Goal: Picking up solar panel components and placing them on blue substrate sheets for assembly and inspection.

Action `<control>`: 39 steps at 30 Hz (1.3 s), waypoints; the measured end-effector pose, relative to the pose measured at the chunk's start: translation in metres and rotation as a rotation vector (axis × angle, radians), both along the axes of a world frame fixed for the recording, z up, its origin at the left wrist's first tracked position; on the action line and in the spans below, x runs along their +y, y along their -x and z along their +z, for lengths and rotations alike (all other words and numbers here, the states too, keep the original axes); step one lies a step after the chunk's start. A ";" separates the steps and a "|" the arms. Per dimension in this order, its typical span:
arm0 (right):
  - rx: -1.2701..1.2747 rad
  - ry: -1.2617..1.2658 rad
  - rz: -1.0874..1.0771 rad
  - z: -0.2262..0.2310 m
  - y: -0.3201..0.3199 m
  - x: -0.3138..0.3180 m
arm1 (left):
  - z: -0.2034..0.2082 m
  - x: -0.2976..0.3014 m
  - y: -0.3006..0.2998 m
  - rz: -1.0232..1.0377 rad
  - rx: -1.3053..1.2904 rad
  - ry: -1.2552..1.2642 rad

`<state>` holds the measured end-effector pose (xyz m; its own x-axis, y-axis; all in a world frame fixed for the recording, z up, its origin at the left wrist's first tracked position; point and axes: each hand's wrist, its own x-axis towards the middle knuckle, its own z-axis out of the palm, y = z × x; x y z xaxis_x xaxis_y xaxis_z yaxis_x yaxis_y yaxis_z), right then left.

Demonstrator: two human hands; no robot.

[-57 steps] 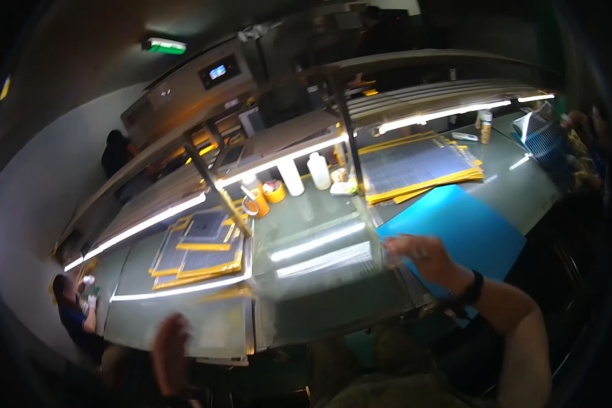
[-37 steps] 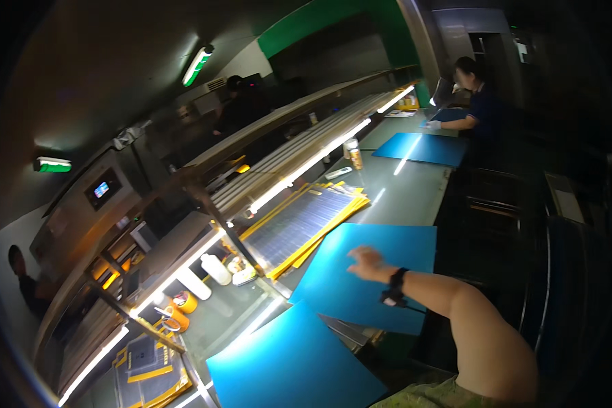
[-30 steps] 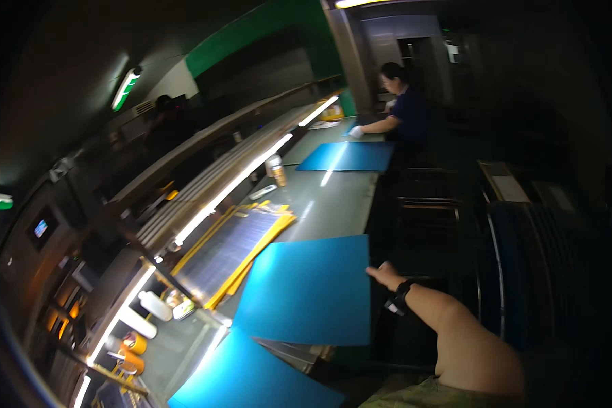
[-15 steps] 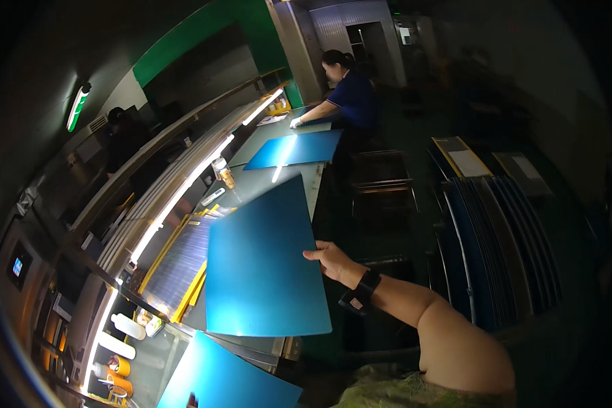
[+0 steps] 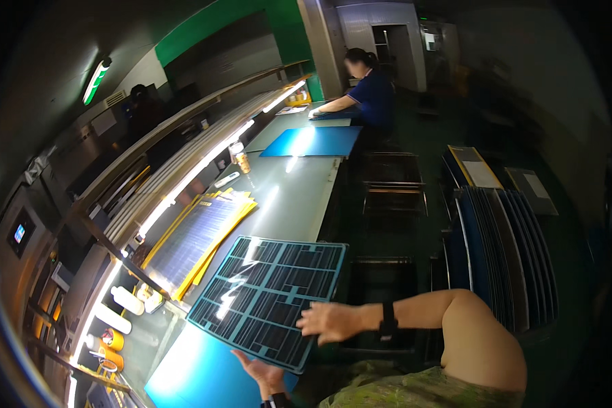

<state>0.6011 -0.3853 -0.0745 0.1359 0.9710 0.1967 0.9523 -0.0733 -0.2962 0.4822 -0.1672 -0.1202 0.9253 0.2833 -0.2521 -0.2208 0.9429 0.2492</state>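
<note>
When Lamplight Strikes the Glossy Panel (image 5: pixel 268 294), It Breaks Into Zigzags

As I look along the smooth grey-green worktable (image 5: pixel 299 200), the thin panel slants over its near end, one lower corner reaching past the table's edge. Teal lines divide its face into blocks of near-black, finely striped rectangles. Over its right margin the right hand (image 5: pixel 332 322) hangs palm down, fingers apart and slightly bent, clenched on nothing; whether the tips press the surface I can't tell. At the lower edge the left hand (image 5: pixel 262 370) is turned palm up, digits spread; I can't tell how much of the panel it bears. Partly beneath lies a plain, satiny blue sheet (image 5: pixel 197 374). Farther up, yellow-edged flat frames (image 5: pixel 200 238) with grey, ribbed faces form an uneven stack.
</note>
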 end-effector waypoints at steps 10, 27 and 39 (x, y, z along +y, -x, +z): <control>-0.034 -0.101 0.125 -0.031 0.041 0.039 | -0.012 -0.011 -0.005 0.024 0.034 -0.174; 0.003 -0.309 0.256 -0.017 0.046 0.049 | -0.014 -0.005 0.005 -0.025 -0.009 -0.085; 0.572 -0.557 -0.218 0.035 -0.031 0.067 | -0.032 0.012 -0.008 -0.149 0.352 -0.164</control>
